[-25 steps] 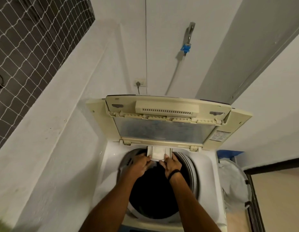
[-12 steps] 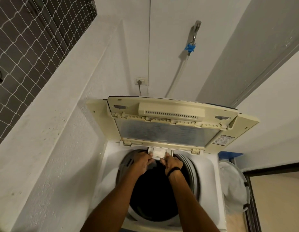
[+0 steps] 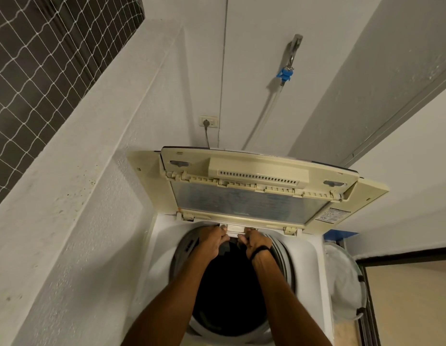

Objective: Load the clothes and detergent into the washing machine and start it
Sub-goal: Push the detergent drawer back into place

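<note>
A white top-loading washing machine (image 3: pixel 162 245) stands below me with its cream lid (image 3: pixel 254 186) folded up against the wall. The drum (image 3: pixel 232 290) is dark; I cannot tell what lies inside. At the back rim sits a small white detergent drawer (image 3: pixel 235 229), mostly pushed in under the lid. My left hand (image 3: pixel 212 237) holds the drawer's left front corner. My right hand (image 3: pixel 255 242), with a black band on the wrist, holds its right front corner.
A white laundry basket (image 3: pixel 346 283) with pale fabric stands right of the machine. A wall ledge (image 3: pixel 67 196) runs along the left under a netted window (image 3: pixel 42 58). On the back wall are a tap with blue fitting (image 3: pixel 288 68), a hose and a socket (image 3: pixel 209 121).
The detergent drawer has slid back into the machine under the lid, with both hands moving forward with it. The view has tilted slightly.
</note>
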The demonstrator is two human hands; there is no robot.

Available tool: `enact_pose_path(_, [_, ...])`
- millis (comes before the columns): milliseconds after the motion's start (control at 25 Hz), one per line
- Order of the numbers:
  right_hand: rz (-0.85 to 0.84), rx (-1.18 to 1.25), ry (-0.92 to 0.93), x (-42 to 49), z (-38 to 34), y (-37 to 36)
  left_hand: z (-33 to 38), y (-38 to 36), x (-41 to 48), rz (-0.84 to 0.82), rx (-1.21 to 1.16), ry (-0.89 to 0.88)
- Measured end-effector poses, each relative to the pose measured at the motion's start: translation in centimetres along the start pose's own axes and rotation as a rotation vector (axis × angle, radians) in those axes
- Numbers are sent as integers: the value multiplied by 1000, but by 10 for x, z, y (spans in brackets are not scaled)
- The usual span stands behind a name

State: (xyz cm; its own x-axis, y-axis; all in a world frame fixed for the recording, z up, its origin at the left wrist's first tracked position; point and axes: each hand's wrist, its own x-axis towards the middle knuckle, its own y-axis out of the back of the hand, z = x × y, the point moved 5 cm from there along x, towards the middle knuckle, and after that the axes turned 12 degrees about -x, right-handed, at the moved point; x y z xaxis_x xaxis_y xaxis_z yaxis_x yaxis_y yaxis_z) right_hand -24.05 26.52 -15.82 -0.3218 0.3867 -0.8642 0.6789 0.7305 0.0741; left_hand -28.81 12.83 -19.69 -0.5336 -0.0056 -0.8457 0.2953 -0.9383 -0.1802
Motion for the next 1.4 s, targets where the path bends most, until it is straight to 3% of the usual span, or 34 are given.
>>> enact_pose_path(280, [11,0,1,-1,4,-4,-5,2,0,-19,-80,-71])
enact_pose_path(760, [57,-25,-23,-2,0,-6,-9,1,2,110,-129,-34])
enact_pose_path(1160, [83,-52,-37,3,2,-3,-10,1,5,45,-139,44])
enact_pose_path(1400, [30,54,22,3,7,-5,-9,-3,1,14,-77,76])
